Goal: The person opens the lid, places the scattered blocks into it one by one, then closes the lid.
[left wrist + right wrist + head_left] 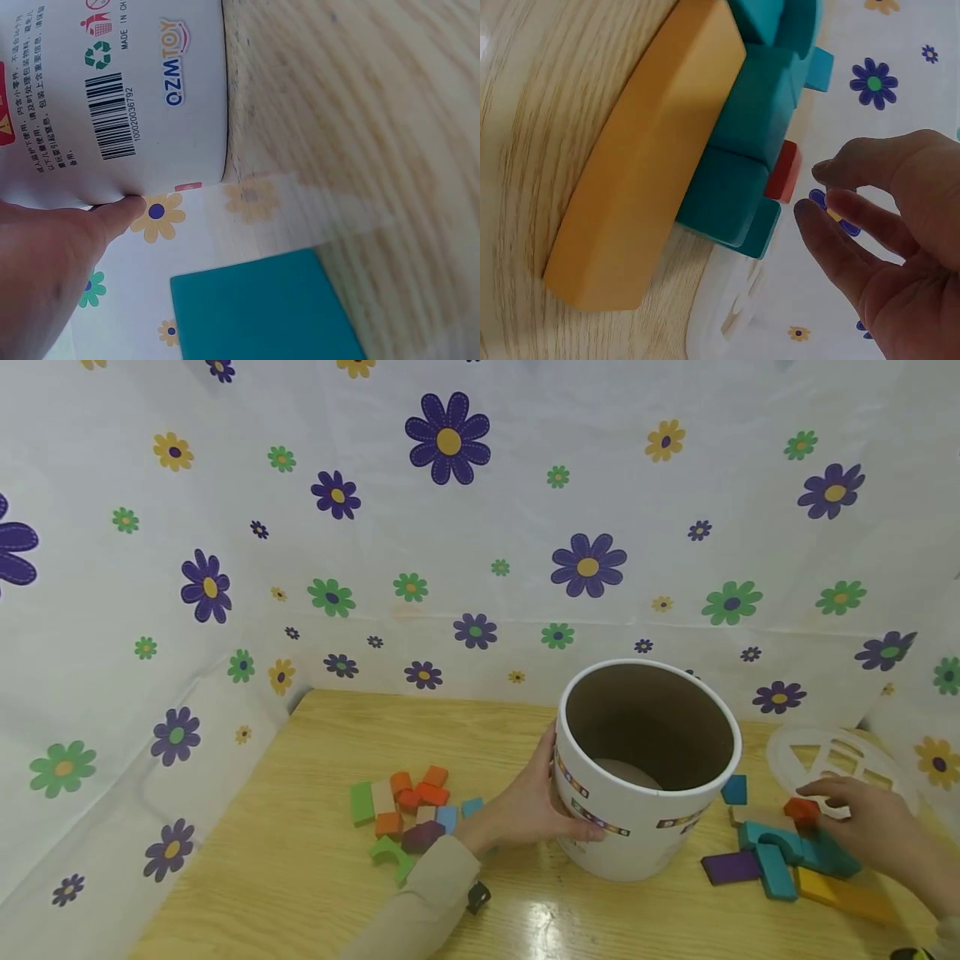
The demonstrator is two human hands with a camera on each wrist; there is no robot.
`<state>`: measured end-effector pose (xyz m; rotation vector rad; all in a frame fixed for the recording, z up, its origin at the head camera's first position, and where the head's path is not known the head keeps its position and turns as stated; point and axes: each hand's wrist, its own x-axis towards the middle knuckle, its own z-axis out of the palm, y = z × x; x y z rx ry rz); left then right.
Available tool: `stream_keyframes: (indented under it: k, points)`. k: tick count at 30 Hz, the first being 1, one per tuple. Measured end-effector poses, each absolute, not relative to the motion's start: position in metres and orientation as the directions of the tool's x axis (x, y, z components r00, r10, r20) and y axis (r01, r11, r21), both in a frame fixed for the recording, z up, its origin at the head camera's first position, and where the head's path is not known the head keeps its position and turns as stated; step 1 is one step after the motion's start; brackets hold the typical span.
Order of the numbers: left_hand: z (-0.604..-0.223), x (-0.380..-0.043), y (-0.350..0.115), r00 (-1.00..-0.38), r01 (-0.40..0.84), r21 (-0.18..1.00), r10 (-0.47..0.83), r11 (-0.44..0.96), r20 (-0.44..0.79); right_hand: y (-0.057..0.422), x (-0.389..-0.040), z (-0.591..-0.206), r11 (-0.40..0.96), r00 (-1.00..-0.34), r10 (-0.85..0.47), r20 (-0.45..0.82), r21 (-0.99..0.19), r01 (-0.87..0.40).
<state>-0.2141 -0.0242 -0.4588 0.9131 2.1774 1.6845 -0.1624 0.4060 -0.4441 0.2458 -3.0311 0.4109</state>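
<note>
Gripping the white bucket with the left hand, on the counter between the green block and the purple block; hovering near the red block with the right hand, with thumb and fingers parted

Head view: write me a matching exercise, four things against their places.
1. White bucket
2. Light green arch
3. Yellow block
4. White disc with cut-outs

A. Near the far right corner of the table
B. Left of the bucket
C. Held by the left hand
D. At the front of the pile right of the bucket

Pairs: 1-C, 2-B, 3-D, 4-A
</note>
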Motion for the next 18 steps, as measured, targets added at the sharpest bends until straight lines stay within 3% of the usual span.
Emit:
stream_keyframes:
  k: [18]
  points:
    - [-0.458,-0.211,-0.026,-0.794,0.312,0.935,0.588,0.17,0.158,0.403,-0.176,-0.449,0.941,-0.97,-0.244,-0.02,-0.249,-0.231]
